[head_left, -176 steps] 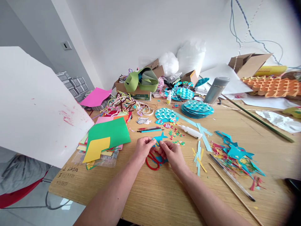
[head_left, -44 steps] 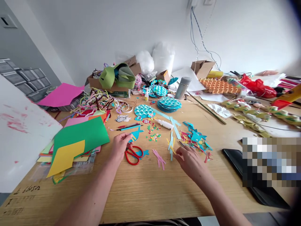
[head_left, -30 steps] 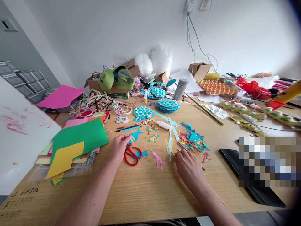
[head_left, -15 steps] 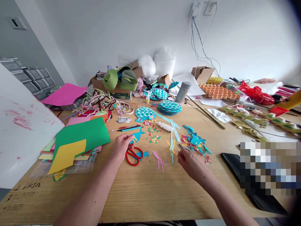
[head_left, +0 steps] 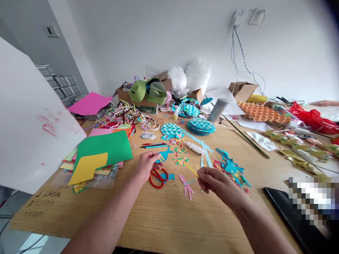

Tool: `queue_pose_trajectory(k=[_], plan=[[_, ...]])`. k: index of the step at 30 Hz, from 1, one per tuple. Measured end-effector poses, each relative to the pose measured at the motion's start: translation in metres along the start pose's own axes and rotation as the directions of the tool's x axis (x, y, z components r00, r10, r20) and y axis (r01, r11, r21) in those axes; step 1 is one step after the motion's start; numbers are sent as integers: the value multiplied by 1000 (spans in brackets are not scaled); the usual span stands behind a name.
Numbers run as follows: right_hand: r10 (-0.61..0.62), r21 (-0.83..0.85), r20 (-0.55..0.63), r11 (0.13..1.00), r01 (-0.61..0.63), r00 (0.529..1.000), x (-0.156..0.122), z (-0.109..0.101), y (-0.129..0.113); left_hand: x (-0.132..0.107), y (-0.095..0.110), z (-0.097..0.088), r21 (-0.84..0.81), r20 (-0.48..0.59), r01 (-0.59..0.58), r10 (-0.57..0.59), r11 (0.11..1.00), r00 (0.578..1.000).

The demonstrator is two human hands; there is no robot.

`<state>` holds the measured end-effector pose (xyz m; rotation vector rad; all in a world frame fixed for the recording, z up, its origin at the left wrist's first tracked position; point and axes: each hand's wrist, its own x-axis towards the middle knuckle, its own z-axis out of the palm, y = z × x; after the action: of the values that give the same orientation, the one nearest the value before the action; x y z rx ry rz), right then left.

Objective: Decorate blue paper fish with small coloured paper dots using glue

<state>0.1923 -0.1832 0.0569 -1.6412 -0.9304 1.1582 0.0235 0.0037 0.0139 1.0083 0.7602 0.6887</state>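
My left hand (head_left: pixel 146 164) pinches a blue paper fish (head_left: pixel 163 155) by its tail, just above the wooden table. Red-handled scissors (head_left: pixel 158 176) lie right beside that hand, next to a second small blue fish cutout (head_left: pixel 170 176). My right hand (head_left: pixel 215 182) is raised off the table, its fingers pinched on a thin yellow paper strip (head_left: pixel 191 169). Pink paper strips (head_left: pixel 186 185) lie between my hands. To the right of my right hand sits a heap of blue and mixed paper scraps (head_left: pixel 231 168).
A stack of coloured paper with green sheet (head_left: pixel 103 149) on top lies at left, beside a white board (head_left: pixel 23 130). A glue bottle (head_left: pixel 195 148), pencils (head_left: pixel 155 145), blue scalloped discs (head_left: pixel 200 126), a grey flask (head_left: pixel 217 110), boxes and pipe cleaners crowd the back. A black tablet (head_left: pixel 296 215) lies at right.
My right hand has come off the scrap heap and lifted toward the middle with a yellow strip pinched in it. The left hand keeps the blue fish. The camera has turned slightly left.
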Motion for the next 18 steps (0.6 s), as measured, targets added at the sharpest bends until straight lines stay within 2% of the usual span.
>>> queue_pose_trajectory(k=[3,8,13,18], plan=[[-95,39,10,995,95,995,21,16,-13,-1,1,1,8,3,-3,3,1000,1000],[-225,111,-61,967,230,973,56,40,-26,0,2,0,-21,-23,-18,17,1000,1000],[-224,146,-38,963,228,974,74,58,-6,2,0,-1,-12,-19,-18,17,1000,1000],[-215,65,1,975,214,977,78,58,11,0,0,-1,-1,1,-2,2,1000,1000]])
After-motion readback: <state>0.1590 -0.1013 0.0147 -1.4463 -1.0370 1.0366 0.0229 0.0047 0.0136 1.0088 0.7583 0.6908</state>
